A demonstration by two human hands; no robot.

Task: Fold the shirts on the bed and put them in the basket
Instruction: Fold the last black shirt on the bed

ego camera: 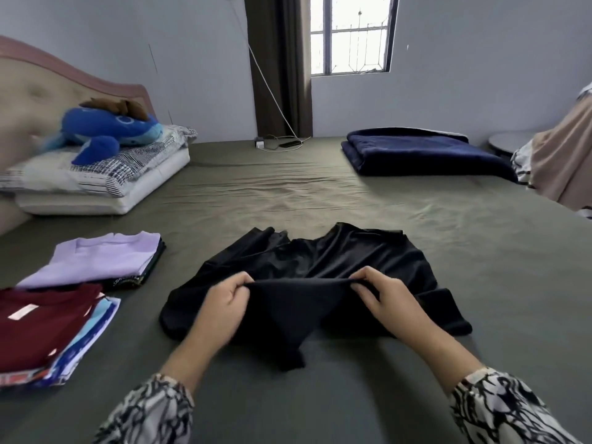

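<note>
Pinching black shirt (320, 264) edge, both hands (224, 299) (384, 296) | folded piles (64, 293) left | blanket (416, 152) far

Bed (288, 193), olive sheet, wrinkled mid-span. We log directly on it: black shirt (336, 261) centre front, near edge lifted; purple folded shirt (105, 257) left, atop dark garment; maroon shirt (41, 322) topping stack at left edge; navy folded blanket (416, 152) far right; pillows (105, 184) far left; phone (289, 144) and charger (259, 143) at far edge.
</note>
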